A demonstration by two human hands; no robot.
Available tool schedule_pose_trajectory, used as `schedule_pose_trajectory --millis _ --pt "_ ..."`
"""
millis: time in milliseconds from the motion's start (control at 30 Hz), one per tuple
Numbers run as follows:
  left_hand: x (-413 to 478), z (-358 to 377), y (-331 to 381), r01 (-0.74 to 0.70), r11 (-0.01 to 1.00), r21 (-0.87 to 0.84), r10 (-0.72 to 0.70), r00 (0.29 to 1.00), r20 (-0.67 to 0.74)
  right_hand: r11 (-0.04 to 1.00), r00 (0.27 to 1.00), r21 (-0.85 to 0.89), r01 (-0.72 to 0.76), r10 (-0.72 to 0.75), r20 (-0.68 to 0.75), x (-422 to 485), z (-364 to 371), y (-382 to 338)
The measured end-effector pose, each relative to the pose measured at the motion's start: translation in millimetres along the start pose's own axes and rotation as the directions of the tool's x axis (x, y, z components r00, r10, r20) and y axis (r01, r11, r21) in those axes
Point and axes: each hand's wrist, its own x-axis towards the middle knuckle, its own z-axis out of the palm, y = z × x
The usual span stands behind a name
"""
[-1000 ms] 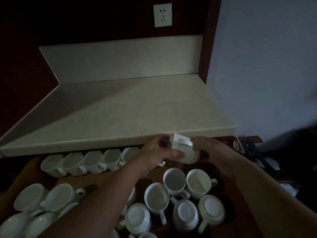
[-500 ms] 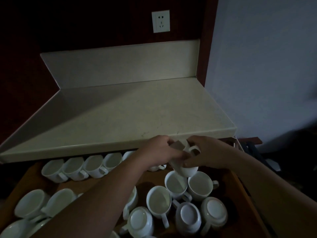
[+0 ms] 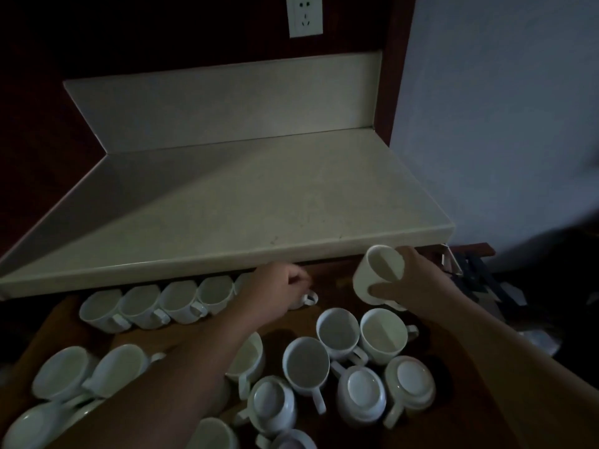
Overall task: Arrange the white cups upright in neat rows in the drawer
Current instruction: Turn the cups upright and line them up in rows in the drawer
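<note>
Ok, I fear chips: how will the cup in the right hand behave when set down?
The cup looks glazed and rigid, so probably slippery and chip-prone against neighbours. Its wide flat base, as on the upturned cups, should resist tipping.

Cups [image 3: 304, 367]: approx. 20, all white; exact no. unclear, as arms hide some. Back row: 6, incl. 1 half hidden & 1 under the left hand [image 3: 280, 286]. 1 cup [image 3: 377, 275] held in the right hand [image 3: 418, 286]. Centre: 4 upright, 3 upside down. Left side: 3, poss. 4. Bottom edge: 2, cut off. Hands: 2. Drawer [image 3: 337, 281]: 1. Tabletop [image 3: 227, 205]: 1. Wall socket [image 3: 305, 14]: 1.
</note>
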Motion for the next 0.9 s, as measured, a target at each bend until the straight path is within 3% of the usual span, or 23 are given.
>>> schedule_pose_trajectory --millis 133,333,567,900 --pt "2 11 -40 -0.09 0.927 0.365 0.109 0.994 -0.032 0.986 0.991 0.112 -0.125 0.13 -0.04 10 22 20" --pt "9 23 -61 -0.209 0.807 0.552 0.263 0.965 -0.019 0.97 0.981 0.15 -0.19 0.194 -0.014 25 38 30" --pt "21 31 -69 -0.255 0.746 0.616 0.276 0.959 0.063 0.98 0.967 -0.044 -0.193 0.198 0.158 59 46 30" --pt "24 32 -72 -0.257 0.758 0.6 0.272 0.96 0.068 0.987 0.971 -0.032 -0.159 0.163 0.174 64 60 25"
